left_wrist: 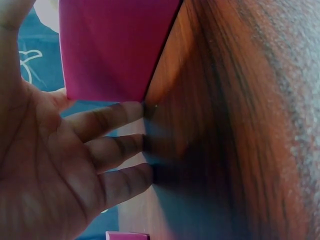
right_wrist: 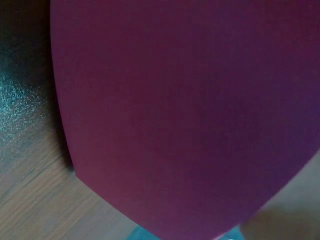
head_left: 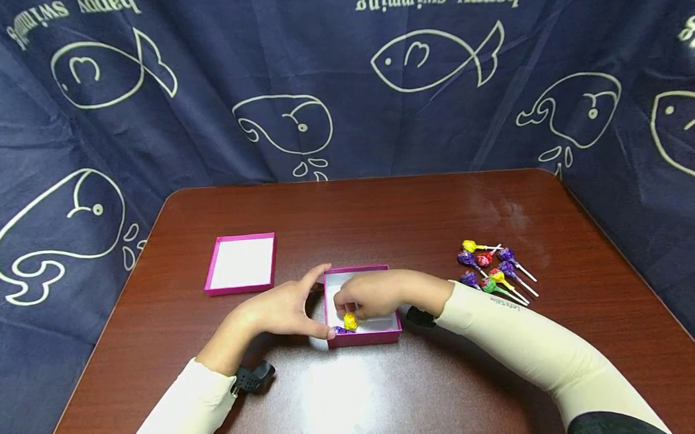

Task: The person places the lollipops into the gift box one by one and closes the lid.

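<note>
The left hand (head_left: 284,308) spreads its fingers wide at the pink box's (head_left: 363,339) left side, probably to keep it still. Inside, near left, the right hand's (head_left: 376,293) bent fingers reach a yellow lollipop (head_left: 350,322); I can't tell if they pinch it.

A dark blue cloth (head_left: 349,150), which carries pale drawings of fish (head_left: 426,60) and whales (head_left: 286,124), hangs behind a shiny brown table (head_left: 383,221).
</note>
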`<control>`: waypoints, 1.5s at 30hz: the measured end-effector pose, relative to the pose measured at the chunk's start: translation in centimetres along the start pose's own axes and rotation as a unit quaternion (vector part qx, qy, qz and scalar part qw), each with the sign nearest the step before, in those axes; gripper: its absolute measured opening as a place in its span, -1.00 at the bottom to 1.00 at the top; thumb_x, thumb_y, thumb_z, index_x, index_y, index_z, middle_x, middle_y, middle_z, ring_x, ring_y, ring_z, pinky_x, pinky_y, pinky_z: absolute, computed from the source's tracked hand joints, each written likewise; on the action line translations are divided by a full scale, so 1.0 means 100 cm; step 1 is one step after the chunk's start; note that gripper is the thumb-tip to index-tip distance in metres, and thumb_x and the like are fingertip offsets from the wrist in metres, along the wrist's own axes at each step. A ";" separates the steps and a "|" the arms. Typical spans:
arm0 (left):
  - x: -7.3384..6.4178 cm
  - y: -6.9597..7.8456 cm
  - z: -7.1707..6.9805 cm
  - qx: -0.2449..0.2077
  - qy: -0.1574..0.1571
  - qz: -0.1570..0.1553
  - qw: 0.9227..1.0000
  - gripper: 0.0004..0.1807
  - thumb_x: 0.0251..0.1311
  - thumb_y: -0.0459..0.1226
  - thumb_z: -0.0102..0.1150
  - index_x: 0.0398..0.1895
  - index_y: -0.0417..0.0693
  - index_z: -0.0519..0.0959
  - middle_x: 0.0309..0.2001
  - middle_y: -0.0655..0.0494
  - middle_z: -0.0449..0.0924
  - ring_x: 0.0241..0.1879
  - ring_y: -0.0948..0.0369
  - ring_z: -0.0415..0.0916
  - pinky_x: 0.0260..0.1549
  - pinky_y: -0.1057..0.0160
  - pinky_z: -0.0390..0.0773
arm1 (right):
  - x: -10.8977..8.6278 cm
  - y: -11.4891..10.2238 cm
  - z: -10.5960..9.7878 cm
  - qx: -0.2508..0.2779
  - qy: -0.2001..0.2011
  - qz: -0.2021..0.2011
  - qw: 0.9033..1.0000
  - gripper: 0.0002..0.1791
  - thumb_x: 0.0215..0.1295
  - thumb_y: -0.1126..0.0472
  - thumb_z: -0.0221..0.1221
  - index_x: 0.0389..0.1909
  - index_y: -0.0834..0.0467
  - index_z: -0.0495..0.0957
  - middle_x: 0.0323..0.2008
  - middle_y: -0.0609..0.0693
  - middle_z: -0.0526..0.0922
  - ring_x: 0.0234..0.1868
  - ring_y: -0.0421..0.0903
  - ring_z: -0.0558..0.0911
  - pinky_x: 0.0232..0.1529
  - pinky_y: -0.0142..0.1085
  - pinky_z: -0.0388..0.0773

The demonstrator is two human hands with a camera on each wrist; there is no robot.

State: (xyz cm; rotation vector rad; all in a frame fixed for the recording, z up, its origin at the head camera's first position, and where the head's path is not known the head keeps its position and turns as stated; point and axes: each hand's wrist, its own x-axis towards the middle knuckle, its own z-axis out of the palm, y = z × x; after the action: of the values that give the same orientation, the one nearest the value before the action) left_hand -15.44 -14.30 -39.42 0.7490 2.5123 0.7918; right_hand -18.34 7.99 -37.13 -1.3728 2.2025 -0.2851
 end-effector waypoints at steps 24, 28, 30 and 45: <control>-0.001 -0.001 0.001 0.000 0.005 -0.001 1.000 0.33 -0.20 0.24 0.49 0.59 0.05 -0.06 0.29 -0.17 0.43 0.19 0.15 0.45 0.24 0.08 0.34 | 0.000 -0.001 -0.003 0.019 -0.024 -0.004 1.000 -0.85 0.21 0.38 0.30 -0.27 0.13 0.55 -0.45 -0.18 0.50 -0.38 -0.26 0.46 -0.28 -0.42 0.44; -0.001 -0.001 0.001 0.002 0.005 -0.001 1.000 0.32 -0.20 0.24 0.49 0.59 0.09 -0.07 0.28 -0.16 0.44 0.19 0.15 0.45 0.24 0.09 0.35 | 0.000 -0.001 -0.003 0.016 -0.024 -0.008 1.000 -0.85 0.22 0.37 0.30 -0.24 0.15 0.56 -0.42 -0.18 0.50 -0.37 -0.26 0.47 -0.27 -0.42 0.45; -0.002 -0.001 0.001 0.001 0.004 -0.002 1.000 0.32 -0.20 0.24 0.49 0.58 0.10 -0.07 0.28 -0.15 0.44 0.19 0.16 0.45 0.24 0.09 0.35 | 0.001 -0.001 -0.003 0.018 -0.022 -0.007 1.000 -0.85 0.22 0.37 0.30 -0.23 0.15 0.57 -0.42 -0.17 0.51 -0.37 -0.26 0.47 -0.26 -0.41 0.45; -0.001 -0.001 0.001 0.005 0.004 0.006 1.000 0.32 -0.19 0.23 0.49 0.59 0.04 -0.08 0.25 -0.16 0.47 0.14 0.13 0.49 0.21 0.08 0.38 | 0.003 0.000 0.002 0.010 -0.023 -0.015 1.000 -0.81 0.15 0.45 0.26 -0.29 0.12 0.57 -0.45 -0.18 0.54 -0.40 -0.28 0.47 -0.30 -0.44 0.45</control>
State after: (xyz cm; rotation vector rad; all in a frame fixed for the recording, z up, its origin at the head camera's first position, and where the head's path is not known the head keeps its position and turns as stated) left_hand -15.37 -14.39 -39.55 0.7674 2.5232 0.7894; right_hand -18.31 7.74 -37.35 -1.3895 2.1372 -0.2814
